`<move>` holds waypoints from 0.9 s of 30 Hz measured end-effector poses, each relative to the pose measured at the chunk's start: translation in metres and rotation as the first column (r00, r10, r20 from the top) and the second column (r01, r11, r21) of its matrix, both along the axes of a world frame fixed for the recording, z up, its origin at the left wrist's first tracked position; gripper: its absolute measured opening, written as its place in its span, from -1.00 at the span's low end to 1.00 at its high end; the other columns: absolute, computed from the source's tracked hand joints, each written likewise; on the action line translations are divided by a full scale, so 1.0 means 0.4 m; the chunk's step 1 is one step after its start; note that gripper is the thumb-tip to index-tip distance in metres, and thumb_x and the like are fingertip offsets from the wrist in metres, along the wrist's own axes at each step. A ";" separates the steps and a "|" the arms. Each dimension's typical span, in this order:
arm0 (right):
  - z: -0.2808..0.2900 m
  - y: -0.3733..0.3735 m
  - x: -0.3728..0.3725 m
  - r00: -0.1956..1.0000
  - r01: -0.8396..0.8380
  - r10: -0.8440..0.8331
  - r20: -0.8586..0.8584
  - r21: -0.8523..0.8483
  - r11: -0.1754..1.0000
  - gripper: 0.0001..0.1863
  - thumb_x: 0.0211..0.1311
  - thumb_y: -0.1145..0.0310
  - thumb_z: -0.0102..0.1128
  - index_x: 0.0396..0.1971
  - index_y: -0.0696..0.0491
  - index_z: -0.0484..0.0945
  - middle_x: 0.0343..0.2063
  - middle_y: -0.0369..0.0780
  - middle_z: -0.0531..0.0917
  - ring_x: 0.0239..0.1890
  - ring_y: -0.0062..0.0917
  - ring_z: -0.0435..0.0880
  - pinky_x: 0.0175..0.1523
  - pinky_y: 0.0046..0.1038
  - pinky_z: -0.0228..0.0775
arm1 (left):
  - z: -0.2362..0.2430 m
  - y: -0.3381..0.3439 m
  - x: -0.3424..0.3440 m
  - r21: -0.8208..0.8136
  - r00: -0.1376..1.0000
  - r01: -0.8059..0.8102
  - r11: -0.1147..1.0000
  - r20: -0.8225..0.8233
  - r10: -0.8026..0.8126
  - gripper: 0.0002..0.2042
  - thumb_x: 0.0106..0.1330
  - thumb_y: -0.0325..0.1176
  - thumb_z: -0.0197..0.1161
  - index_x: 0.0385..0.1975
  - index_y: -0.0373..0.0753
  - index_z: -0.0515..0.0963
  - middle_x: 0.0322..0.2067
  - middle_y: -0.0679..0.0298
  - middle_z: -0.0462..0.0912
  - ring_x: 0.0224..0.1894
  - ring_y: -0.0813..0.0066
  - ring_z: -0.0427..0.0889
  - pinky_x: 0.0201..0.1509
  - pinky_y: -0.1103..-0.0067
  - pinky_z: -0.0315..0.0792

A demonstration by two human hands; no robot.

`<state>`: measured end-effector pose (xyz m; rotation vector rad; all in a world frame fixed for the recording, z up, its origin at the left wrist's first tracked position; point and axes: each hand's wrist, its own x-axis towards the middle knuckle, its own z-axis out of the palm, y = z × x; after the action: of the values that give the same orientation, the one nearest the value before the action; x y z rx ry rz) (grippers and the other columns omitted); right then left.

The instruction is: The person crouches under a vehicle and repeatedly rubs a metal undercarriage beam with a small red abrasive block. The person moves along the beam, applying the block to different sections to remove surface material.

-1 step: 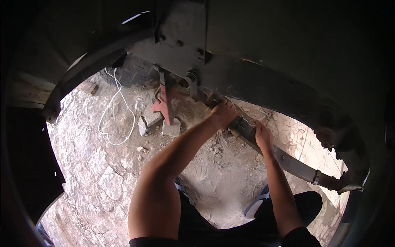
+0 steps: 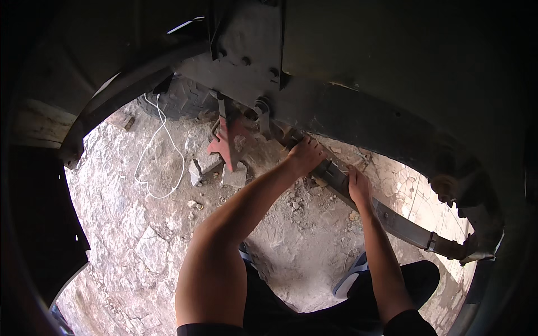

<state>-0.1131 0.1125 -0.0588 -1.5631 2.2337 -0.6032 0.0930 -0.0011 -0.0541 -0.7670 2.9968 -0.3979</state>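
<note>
I am holding the curved bar [image 2: 406,227], which is resembling a leaf spring, with both hands. It is running diagonally beneath the dark frame rail [image 2: 358,115], from near the bolted link [image 2: 261,105] down to the end bracket [image 2: 479,246] at right.

Grip: the left hand [image 2: 306,154] is curling its fingers over the bar's upper end; its palm side is facing away, so I am not confirming full closure. The right hand [image 2: 359,187] is gripping farther down, thumb lying along the bar; its other fingers are mostly hiding, and I am not able to tell how tightly they are wrapping.

Progress, judged from this layout: the right end is appearing seated at the end bracket, and a metal clamp [image 2: 432,242] is already encircling the bar near it. The upper end is sitting close to the link, but the left hand is obscuring any joint; that connection is remaining unverified. Neither hand is showing a tool.

Materials: the bar is presenting a smooth, flat, grey metal face with a gentle bow. The hanger plate [image 2: 235,73] is displaying a matt surface with bolt heads. A red, fork-shaped metal piece [image 2: 226,140] is standing beside rough, angular grey blocks [image 2: 234,176]. A thin white cord [image 2: 182,162] is looping over the dusty, cracked ground [image 2: 129,241], and a deep-treaded tyre [image 2: 193,101] is resting behind.
</note>
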 end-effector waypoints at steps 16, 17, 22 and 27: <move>0.029 0.000 -0.013 0.994 -0.101 0.098 -0.040 -0.084 0.991 -0.50 0.42 -0.10 -0.10 0.15 -0.12 0.52 -0.03 -0.13 0.67 0.03 -0.12 0.62 0.11 -0.17 0.46 | 0.022 -0.031 -0.014 0.052 0.999 0.023 0.998 -0.042 -0.021 -0.29 -0.09 -0.19 0.50 0.17 -0.06 0.41 0.00 0.25 0.47 0.14 0.26 0.41 0.27 0.31 0.19; 0.045 0.003 -0.001 0.993 -0.115 0.112 -0.042 -0.077 0.990 -0.55 0.44 -0.02 -0.09 0.15 -0.13 0.52 -0.02 -0.11 0.67 0.05 -0.16 0.63 0.10 -0.22 0.46 | 0.012 -0.035 -0.010 0.042 0.999 0.018 0.999 -0.035 -0.017 -0.27 -0.10 -0.19 0.51 0.18 -0.07 0.41 0.00 0.25 0.48 0.14 0.26 0.41 0.27 0.31 0.19; 0.042 0.016 -0.026 0.990 -0.119 0.115 -0.084 -0.050 0.992 -0.52 0.42 -0.09 -0.08 0.17 -0.16 0.51 -0.03 -0.13 0.68 0.03 -0.15 0.63 0.09 -0.17 0.47 | 0.027 -0.025 -0.019 -0.009 0.999 0.028 1.000 -0.028 -0.028 -0.35 -0.02 -0.21 0.45 0.17 -0.08 0.42 -0.02 0.24 0.48 0.12 0.27 0.41 0.26 0.31 0.19; 0.017 0.042 -0.038 0.982 -0.161 0.149 -0.115 -0.100 0.982 -0.49 0.41 -0.08 -0.05 0.17 -0.08 0.51 0.03 -0.12 0.64 0.10 -0.17 0.58 0.18 -0.19 0.40 | 0.009 -0.024 -0.008 -0.077 1.000 -0.018 0.997 -0.007 0.018 -0.34 -0.02 -0.18 0.44 0.18 -0.06 0.42 -0.02 0.24 0.48 0.12 0.27 0.40 0.26 0.29 0.18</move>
<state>-0.1281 0.1294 -0.0522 -1.8447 2.1602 -0.6179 0.0897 -0.0107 -0.0507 -0.8017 2.9937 -0.5137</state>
